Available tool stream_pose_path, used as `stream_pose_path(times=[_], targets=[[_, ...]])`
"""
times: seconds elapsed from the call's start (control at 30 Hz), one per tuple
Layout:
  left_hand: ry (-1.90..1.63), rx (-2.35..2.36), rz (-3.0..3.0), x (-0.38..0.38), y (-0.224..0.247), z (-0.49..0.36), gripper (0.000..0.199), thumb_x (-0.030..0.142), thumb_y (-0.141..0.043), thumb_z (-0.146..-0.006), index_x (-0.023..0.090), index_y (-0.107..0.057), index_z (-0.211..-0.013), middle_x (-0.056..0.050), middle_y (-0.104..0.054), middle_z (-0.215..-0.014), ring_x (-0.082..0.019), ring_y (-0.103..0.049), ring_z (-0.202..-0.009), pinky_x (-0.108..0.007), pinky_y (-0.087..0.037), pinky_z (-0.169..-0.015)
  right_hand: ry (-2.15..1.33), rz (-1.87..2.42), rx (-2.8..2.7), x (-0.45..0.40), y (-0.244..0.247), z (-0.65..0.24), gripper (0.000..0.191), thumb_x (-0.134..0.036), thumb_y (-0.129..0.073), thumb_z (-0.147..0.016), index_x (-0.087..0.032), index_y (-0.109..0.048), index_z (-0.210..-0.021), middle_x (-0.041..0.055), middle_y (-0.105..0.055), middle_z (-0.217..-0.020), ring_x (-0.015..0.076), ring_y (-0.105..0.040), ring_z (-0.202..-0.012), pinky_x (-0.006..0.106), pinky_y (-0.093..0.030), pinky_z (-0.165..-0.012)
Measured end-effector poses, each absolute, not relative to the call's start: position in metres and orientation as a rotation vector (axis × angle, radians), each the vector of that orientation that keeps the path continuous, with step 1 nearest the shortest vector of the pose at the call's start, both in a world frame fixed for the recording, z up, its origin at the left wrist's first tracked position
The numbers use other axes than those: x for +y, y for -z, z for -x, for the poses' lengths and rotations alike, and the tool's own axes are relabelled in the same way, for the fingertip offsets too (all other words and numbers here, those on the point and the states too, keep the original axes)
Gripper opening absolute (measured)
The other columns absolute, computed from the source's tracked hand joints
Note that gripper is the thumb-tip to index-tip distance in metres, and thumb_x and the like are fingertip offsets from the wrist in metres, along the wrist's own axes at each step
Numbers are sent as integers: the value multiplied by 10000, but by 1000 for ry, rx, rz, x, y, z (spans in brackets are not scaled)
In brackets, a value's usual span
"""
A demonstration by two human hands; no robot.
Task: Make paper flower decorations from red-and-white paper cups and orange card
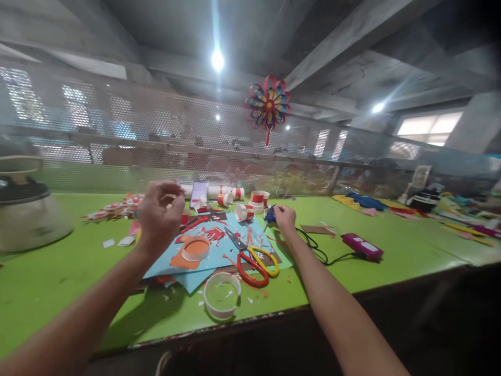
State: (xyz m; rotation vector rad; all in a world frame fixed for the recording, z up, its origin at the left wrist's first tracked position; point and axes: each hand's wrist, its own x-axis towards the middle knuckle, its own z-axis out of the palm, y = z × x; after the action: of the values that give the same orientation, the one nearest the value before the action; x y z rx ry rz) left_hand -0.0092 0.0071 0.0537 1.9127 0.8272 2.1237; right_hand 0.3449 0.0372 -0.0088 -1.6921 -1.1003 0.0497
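My left hand (162,214) is raised over the left side of the blue paper sheets (168,263), its fingers curled and the thumb apart. I see nothing in it. My right hand (285,215) is closed around a blue glue gun (270,214), whose nozzle points down to the left. Scissors (250,258) with one red and one yellow handle lie partly open on the sheets. A white ring (195,248) rests on an orange paper piece (182,259). Nearer the front edge is a second white ring (222,296). A cut paper cup (245,212) lies on its side behind the scissors.
Behind the sheets are a phone (200,193) and several red-and-white paper cups (257,198). A black cord runs to a purple box (362,247) on the right. A large pot-like container (31,214) stands at left. A paper flower (269,106) hangs before the mesh.
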Motion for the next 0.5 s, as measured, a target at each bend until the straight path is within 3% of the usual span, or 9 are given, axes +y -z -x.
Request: stream_pose_path(times=[0.07, 0.23, 0.5], targets=[[-2127, 973, -1810, 37, -48, 11, 162, 110, -559, -779, 132, -549, -939, 13, -613, -737, -124, -600, -643, -255, -508, -577, -50, 1707, -1111, 39, 12, -347, 290, -305, -560, -901, -156, -567, -1150, 76, -589, -1160, 207, -610, -954, 389, -526, -788], [-2108, 1230, -1723, 70, -19, 26, 141, 145, -508, -737, 171, -547, -870, 24, -592, -647, -138, -593, -570, -251, -485, -542, -31, 1759, -1185, 39, 17, -335, 291, -307, -564, -899, -151, -570, -1145, 72, -594, -1148, 207, -614, -941, 382, -531, -774], [-1851, 1023, -2338, 35, -5, 6, 140, 164, -484, -817, 193, -607, -879, -35, -652, -784, -172, -607, -699, -293, -465, -677, 65, 1812, -1558, 102, -51, -289, 284, -304, -568, -895, -153, -580, -1136, 70, -592, -1162, 210, -610, -951, 381, -527, -781]])
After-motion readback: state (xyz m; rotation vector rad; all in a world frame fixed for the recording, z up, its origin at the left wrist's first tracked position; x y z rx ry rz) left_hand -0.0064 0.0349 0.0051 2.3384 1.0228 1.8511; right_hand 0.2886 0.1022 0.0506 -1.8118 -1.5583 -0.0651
